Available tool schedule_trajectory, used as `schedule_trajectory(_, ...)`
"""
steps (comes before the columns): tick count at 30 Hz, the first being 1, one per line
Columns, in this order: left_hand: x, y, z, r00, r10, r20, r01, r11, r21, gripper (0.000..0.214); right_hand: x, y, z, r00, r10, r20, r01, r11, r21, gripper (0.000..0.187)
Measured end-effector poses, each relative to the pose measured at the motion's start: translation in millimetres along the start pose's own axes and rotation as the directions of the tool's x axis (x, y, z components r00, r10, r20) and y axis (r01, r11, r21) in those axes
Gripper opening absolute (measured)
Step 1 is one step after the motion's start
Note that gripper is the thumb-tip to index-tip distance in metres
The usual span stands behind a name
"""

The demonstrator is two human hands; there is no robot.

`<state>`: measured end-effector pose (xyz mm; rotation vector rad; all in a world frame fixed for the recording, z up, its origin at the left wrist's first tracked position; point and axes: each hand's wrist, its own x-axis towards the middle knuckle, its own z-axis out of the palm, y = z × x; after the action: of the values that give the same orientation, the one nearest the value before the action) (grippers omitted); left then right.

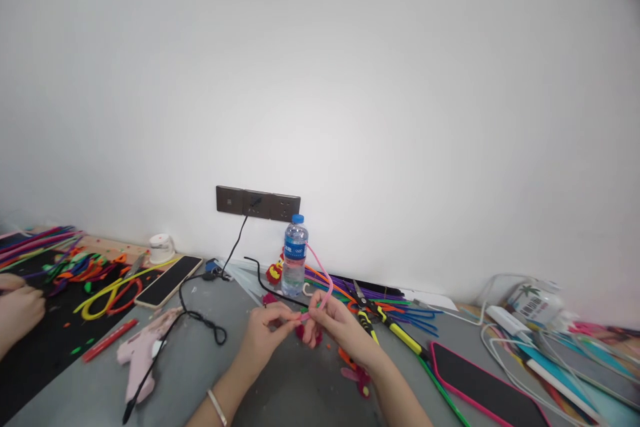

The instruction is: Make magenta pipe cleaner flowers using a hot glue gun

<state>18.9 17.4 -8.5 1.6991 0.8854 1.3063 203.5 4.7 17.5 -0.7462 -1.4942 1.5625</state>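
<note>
A pink pipe cleaner (327, 275) curves up from between my two hands, its upper end passing in front of the water bottle (294, 260). My left hand (270, 333) pinches its lower end between thumb and forefinger. Close beside it, my right hand (337, 327) grips the same pipe cleaner with its fingertips. Small dark pink fuzzy pieces (270, 298) lie behind my hands, partly covered by them. Beneath my right wrist is a small pink and orange fuzzy figure (361, 380). Yellow-and-black pliers (400, 335) lie to the right of my right hand.
A pink glue gun (137, 360) with a black cord, a red marker (110, 340) and a phone (169, 282) lie left. Another person's hand (20, 310) is at the far left. Colored pipe cleaners (415, 317) and a pink-edged phone (483, 383) lie right.
</note>
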Motion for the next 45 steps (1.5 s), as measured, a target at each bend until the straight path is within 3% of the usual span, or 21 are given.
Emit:
schedule_trajectory(8, 0.7, -0.6, 2.9, 0.985, -0.172, -0.023, 0.158, 0.945, -0.286, 0.023, 2.8, 0.6, -1.1, 0.987, -0.071, -0.142, 0.056, 0.993, -0.106, 0.030)
schedule_trajectory(12, 0.9, 0.9, 10.6, 0.946, -0.323, -0.033, 0.258, 0.810, -0.526, 0.033, 9.2, 9.3, 10.5, 0.968, -0.140, -0.206, 0.122, 0.988, -0.095, 0.029)
schedule_trajectory(17, 2.0, 3.0, 14.8, 0.915, -0.404, -0.009, 0.281, 0.651, -0.705, 0.027, 17.2, 19.3, 23.9, 0.903, -0.327, -0.277, 0.259, 0.932, -0.254, 0.029)
schedule_trajectory(21, 2.3, 3.2, 12.5, 0.897, -0.440, 0.034, 0.339, 0.639, -0.690, 0.023, 19.3, 25.0, 25.8, 0.889, -0.332, -0.315, 0.223, 0.915, -0.336, 0.028)
schedule_trajectory(24, 2.5, 1.4, 10.6, 0.880, -0.471, 0.058, 0.385, 0.639, -0.666, 0.023, 17.6, 23.6, 24.4, 0.902, -0.296, -0.314, 0.163, 0.907, -0.389, 0.026)
schedule_trajectory(28, 3.7, 1.9, 7.9, 0.873, -0.480, 0.081, 0.383, 0.573, -0.724, 0.023, 11.2, 12.9, 22.7, 0.931, -0.258, -0.260, 0.124, 0.890, -0.438, 0.020)
schedule_trajectory(32, 5.8, 3.8, 3.0, 0.867, -0.494, 0.067, 0.369, 0.545, -0.753, 0.024, 5.2, 1.0, 22.2, 0.941, -0.224, -0.252, 0.117, 0.918, -0.380, 0.021)
schedule_trajectory(37, 8.2, 1.4, 0.6, 0.866, -0.500, 0.011, 0.327, 0.550, -0.769, 0.026, 0.6, -8.7, 16.6, 0.968, -0.194, -0.161, 0.127, 0.928, -0.351, 0.023)
schedule_trajectory(45, 12.3, 0.9, 1.4, 0.853, -0.522, -0.014, 0.302, 0.516, -0.802, 0.033, -8.3, -23.1, -16.8, 0.970, -0.149, -0.194, 0.110, 0.974, -0.199, 0.020)
